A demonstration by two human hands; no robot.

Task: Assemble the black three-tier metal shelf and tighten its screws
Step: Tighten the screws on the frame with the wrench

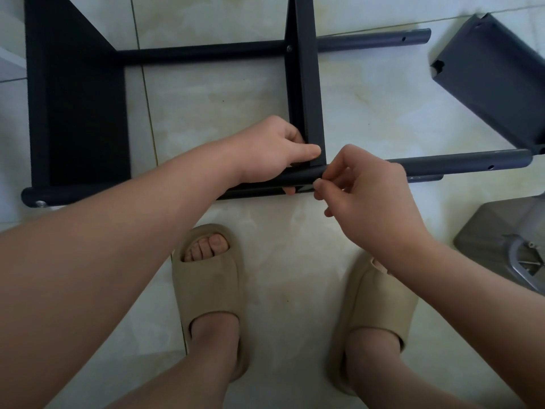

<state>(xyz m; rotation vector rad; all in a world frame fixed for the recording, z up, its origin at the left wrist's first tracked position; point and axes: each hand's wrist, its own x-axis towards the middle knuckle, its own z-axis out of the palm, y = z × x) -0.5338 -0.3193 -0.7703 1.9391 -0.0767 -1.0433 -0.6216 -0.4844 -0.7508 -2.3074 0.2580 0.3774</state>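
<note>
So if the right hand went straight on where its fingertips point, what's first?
Probably the near pole, by the middle shelf corner; the right hand looks almost on it, depth unclear.

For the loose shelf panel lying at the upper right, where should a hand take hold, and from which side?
Grip the loose shelf panel by the upturned long rim that faces the half-built shelf, pinched between thumb and fingers, coming from that side. It seems to lie flat on the floor, so only the raised lip offers purchase; its far edge is out of view.
</note>
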